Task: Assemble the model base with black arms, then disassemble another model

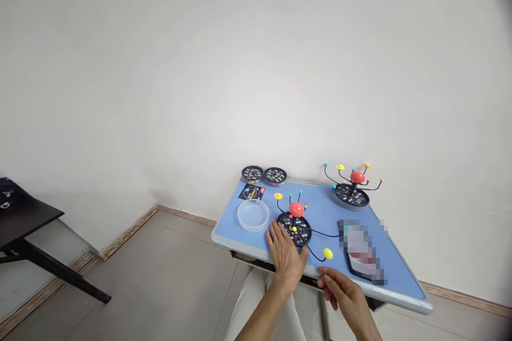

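Observation:
A solar system model with a red ball, coloured small balls on bent black arms and a round black base stands near the front of the blue table. My left hand lies over the near left rim of this base, fingers stretched out and thumb apart, touching it. One long arm with a yellow ball reaches toward the front edge. Just below that ball, at the table's edge, my right hand has its fingers curled and pinched together. Whatever they may hold is hidden or too small to name.
A clear round plastic dish stands left of the model, with a printed card behind it. Two round black-topped containers sit at the back. Another model is at the back right. A phone, partly blurred, lies on the right.

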Demonstrator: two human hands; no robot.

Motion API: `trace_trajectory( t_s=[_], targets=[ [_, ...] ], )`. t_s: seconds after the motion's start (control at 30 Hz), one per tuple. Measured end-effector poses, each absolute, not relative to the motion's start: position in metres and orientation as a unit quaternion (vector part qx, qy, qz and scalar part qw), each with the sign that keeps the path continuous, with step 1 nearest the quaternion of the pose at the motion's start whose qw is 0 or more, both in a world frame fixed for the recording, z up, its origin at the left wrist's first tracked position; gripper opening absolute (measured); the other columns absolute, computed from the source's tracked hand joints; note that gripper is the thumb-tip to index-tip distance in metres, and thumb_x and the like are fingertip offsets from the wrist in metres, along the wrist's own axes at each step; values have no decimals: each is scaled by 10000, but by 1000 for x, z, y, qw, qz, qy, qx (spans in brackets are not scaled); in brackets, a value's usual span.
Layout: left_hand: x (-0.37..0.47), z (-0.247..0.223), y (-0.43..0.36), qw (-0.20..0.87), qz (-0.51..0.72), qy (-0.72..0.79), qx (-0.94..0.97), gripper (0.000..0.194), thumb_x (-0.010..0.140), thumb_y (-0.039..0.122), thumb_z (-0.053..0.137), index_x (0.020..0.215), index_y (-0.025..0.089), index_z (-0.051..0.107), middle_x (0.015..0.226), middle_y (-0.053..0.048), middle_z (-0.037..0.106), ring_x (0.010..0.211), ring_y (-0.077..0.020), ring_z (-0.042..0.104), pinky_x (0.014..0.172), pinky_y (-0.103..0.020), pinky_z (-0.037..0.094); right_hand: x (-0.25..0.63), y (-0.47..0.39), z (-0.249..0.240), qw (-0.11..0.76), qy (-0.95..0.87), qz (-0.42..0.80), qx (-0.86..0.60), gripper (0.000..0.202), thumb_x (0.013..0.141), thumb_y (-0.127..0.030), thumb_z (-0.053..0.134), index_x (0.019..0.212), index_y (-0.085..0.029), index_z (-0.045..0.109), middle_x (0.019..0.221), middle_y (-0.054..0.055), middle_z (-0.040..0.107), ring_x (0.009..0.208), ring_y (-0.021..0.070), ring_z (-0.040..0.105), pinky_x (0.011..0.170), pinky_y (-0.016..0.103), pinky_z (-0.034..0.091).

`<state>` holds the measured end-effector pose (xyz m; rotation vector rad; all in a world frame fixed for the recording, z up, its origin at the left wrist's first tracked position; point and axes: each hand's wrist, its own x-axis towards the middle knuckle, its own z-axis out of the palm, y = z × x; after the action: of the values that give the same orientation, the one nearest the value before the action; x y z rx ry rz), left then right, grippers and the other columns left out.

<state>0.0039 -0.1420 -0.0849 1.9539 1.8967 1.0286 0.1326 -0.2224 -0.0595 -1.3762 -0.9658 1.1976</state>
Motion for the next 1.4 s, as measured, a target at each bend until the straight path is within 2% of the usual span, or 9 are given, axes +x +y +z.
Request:
trace_trajectory(
  t_s=[0.27,0.4,0.57,0.67,0.83,0.93,1.07,1.2,1.4],
  targets=[
    [5,-67,-142,104,279,679,671,804,779,360,626,1415,-81,408,1508,-352,309,1432,-449,262,1170,-607,134,139,-221,-60,528,-386,490,-576,618,497,-654,750,850,-149,701,626,52,675,464,150,506,380,273,371],
    [9,-54,-138,72,233,700,671,738,796,398,642,1380,-27,492,1480,-328,381,1391,-470,324,1118,-660,198,144,-219,-74,525,-394,480,-582,624,549,-665,719,886,-140,708,652,46,681,464,137,501,393,270,384],
    [14,-48,-136,29,192,726,660,713,857,486,601,1367,-5,518,1478,-288,415,1373,-405,387,1125,-588,272,142,-223,-79,522,-380,484,-591,625,539,-652,725,895,-138,707,664,51,694,488,151,529,387,263,399],
    [12,-54,-143,5,199,714,671,727,855,497,615,1374,0,512,1491,-284,399,1361,-410,404,1111,-579,316,141,-228,-77,507,-386,488,-596,610,542,-640,734,893,-142,714,670,57,703,494,155,537,399,270,423],
    [-17,-70,-163,-64,250,640,724,511,898,316,583,1358,99,548,1454,-207,489,1272,-363,515,1035,-524,443,140,-239,-88,522,-408,430,-613,560,686,-650,652,948,-159,715,715,46,705,517,144,549,408,245,428],
    [-55,-71,-164,-134,279,627,715,389,939,181,459,1301,151,596,1382,-165,568,1209,-324,565,1002,-521,473,135,-238,-93,476,-470,402,-625,540,725,-649,621,945,-169,731,709,47,710,518,157,584,433,252,463],
    [-107,-67,-146,-187,282,648,682,364,941,138,419,1250,112,610,1318,-188,597,1079,-309,623,914,-500,519,112,-220,-89,459,-621,199,-604,423,867,-550,501,939,-208,738,822,71,739,631,185,664,589,275,526],
    [-136,-71,-130,-200,273,623,705,322,944,138,421,1190,116,627,1254,-178,623,945,-265,656,827,-446,547,82,-188,-76,362,-713,-41,-600,375,976,-347,365,991,-209,714,817,64,711,632,181,670,503,256,432],
    [-147,-75,-130,-162,312,581,734,279,968,131,392,1064,158,652,1081,-112,659,901,-229,650,769,-381,540,52,-150,-56,149,-711,-97,-681,279,887,-64,473,990,-197,695,891,75,728,716,185,703,514,246,382]
  ],
)
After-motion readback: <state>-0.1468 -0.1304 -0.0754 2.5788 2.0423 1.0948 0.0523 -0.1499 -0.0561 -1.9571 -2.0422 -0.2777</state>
